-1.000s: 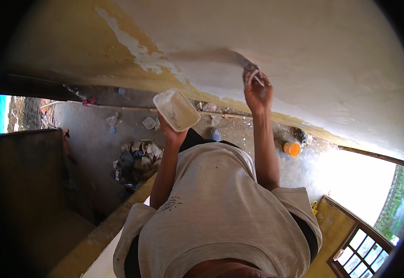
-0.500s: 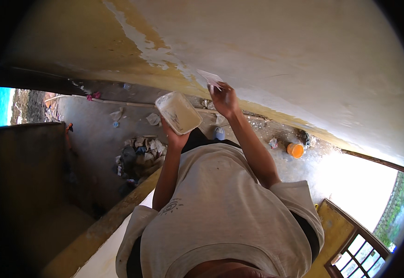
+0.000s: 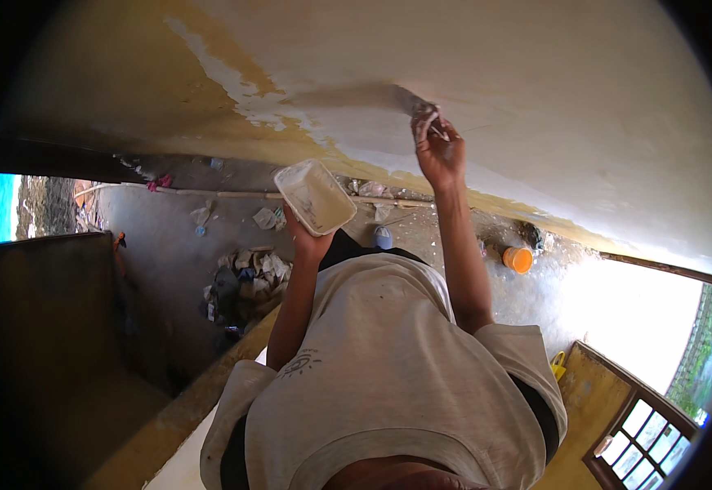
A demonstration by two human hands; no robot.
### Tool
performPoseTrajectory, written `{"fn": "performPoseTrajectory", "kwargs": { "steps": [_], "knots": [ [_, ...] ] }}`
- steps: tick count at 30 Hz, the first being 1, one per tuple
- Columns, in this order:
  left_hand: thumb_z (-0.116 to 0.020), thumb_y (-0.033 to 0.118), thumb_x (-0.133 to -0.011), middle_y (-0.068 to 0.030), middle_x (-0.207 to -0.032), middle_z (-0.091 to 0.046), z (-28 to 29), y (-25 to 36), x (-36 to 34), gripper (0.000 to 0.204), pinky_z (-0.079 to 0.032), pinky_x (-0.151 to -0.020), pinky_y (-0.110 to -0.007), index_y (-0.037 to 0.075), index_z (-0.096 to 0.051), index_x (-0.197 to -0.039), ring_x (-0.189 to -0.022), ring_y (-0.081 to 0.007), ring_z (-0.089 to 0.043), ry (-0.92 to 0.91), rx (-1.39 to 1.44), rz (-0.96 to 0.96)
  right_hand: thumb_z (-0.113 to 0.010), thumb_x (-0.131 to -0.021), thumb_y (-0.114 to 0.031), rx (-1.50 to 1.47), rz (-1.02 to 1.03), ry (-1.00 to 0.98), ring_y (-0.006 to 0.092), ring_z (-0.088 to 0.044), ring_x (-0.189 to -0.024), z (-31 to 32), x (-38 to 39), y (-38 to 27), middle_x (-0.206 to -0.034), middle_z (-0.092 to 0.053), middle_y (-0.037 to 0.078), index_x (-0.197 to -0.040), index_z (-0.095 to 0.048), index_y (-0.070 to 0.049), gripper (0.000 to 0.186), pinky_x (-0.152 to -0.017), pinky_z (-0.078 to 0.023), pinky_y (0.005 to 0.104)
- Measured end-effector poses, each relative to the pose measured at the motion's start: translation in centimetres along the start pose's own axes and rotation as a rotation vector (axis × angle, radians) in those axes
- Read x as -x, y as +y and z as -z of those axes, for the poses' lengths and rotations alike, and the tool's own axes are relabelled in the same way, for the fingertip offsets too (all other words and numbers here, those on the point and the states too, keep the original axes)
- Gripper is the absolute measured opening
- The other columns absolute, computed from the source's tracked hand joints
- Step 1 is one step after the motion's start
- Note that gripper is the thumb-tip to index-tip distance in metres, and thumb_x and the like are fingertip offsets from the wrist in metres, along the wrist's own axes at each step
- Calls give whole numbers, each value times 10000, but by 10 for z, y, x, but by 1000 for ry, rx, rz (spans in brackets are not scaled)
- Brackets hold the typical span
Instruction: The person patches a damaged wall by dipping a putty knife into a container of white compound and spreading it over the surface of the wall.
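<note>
My left hand is closed around the lower side of a whitish rectangular tub, tilted with its open top in view. Pale putty-like smears coat the inside of the tub. Up at the wall, my right hand grips a thin flat scraper, its blade against or very close to the surface; exact contact I cannot make out. Whitish paste marks the fingers of that hand. Pale skim coat covers the wall on the right, while bare yellowish patches show at the left and along the bottom.
An orange bucket stands on the floor to the right, beside a dark bundle. A long pale pole lies along the wall's foot. Rubbish is heaped at the left, near a low wall edge. A paned window is lower right.
My right hand has moved up and to the right, bringing the scraper from in front of the wall to its surface. The left hand and tub stay nearly in place.
</note>
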State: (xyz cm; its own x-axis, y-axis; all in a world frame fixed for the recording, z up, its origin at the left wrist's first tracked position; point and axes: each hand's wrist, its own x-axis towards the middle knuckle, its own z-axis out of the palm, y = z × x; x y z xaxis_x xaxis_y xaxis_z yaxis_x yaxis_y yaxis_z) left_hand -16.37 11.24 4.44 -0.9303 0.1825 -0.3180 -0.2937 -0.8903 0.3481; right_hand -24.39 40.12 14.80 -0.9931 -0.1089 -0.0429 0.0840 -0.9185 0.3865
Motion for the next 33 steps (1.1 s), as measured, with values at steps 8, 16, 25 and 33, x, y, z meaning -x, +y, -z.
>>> {"fn": "performPoseTrajectory", "kwargs": {
  "steps": [8,16,25,33],
  "knots": [
    [-452,662,-908,-27,-1452,-461,9,-4,-5,694,-295,-1075,-636,243,-394,-1459,-1340,-304,-430,-36,-25,34,-470,-887,26,-103,93,-205,245,-608,-969,-45,91,-41,-1077,-523,210,-1159,-465,146,297,-874,-597,337],
    [-462,657,-905,-37,-1452,-461,8,-5,2,699,-314,-1066,-637,231,-396,-1456,-1331,-324,-439,15,11,41,-567,-900,-50,299,109,150,233,-656,-898,55,72,-21,-1076,-617,203,-1204,-508,122,354,-813,-600,255],
    [-461,633,-915,-53,-1429,-489,7,-1,12,678,-377,-1036,-631,214,-406,-1445,-1297,-335,-484,79,-29,-90,-498,-928,-44,471,0,451,281,-594,-1045,155,-49,30,-1116,-583,189,-1099,-491,28,186,-920,-553,325],
    [-455,625,-920,-50,-1435,-478,14,4,16,654,-392,-1022,-625,230,-413,-1440,-1301,-329,-479,62,7,-49,-459,-943,-37,244,35,240,306,-636,-969,119,-42,5,-1060,-615,238,-1052,-522,125,205,-888,-581,316]
  ]
}}
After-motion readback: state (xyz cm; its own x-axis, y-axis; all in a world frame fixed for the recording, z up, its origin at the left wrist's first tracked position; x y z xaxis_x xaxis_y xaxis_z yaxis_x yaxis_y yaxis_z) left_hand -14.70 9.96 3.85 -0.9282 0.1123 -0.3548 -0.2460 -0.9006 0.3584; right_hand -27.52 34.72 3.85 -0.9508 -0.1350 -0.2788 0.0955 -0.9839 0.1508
